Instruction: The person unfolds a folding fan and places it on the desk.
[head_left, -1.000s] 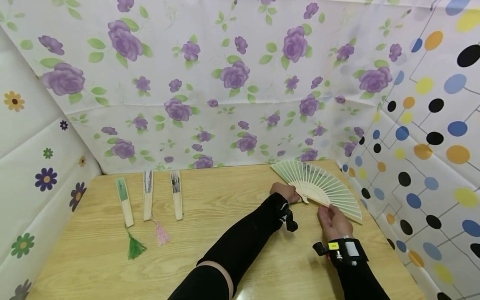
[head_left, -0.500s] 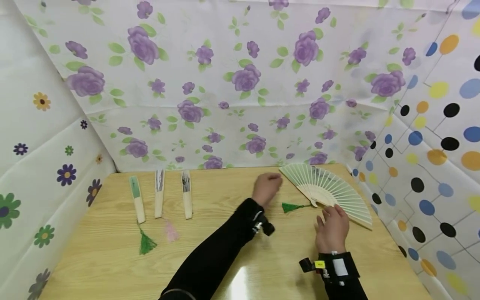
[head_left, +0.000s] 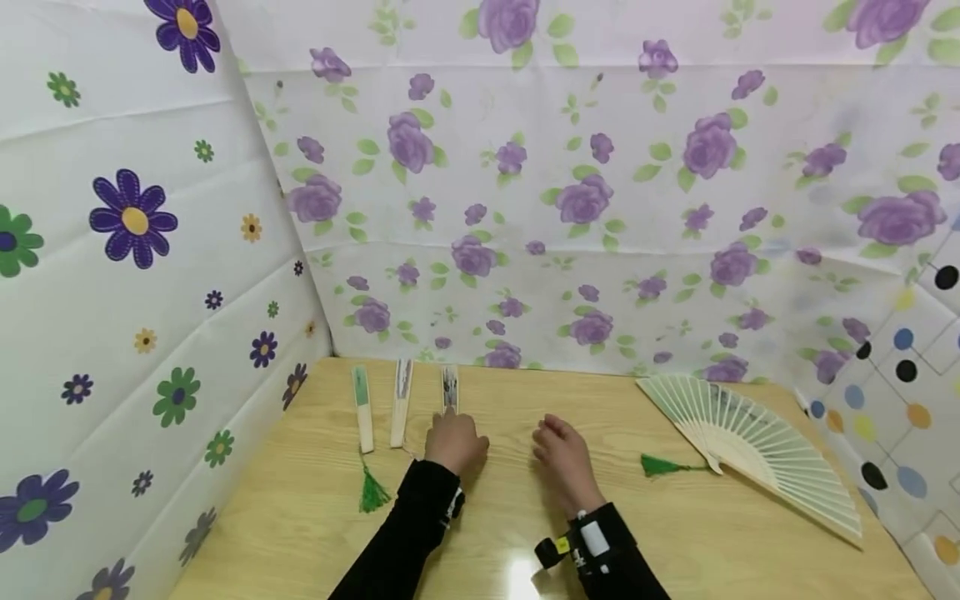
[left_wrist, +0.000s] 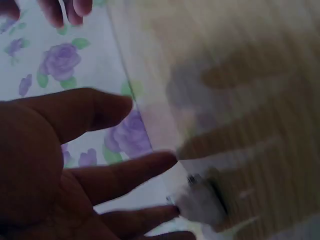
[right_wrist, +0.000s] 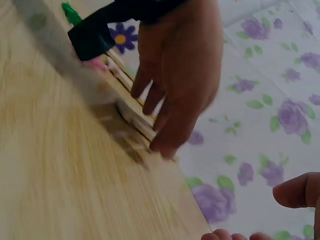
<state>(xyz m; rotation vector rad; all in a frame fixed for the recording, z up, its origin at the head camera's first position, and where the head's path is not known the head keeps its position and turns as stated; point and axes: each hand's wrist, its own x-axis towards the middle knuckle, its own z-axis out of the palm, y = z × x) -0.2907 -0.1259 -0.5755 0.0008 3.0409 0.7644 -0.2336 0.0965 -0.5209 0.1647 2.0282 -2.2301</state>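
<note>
On the bench, one opened fan lies right; left hand, fingers relaxed, touches the third closed fan; right hand empty, relaxed. Three folded fans unopened.

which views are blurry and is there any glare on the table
Head view: sharp, with a white glare patch on the light wooden table near the right hand. Left wrist view: heavy motion blur, left hand dark. Right wrist view: table streaked with blur.
</note>
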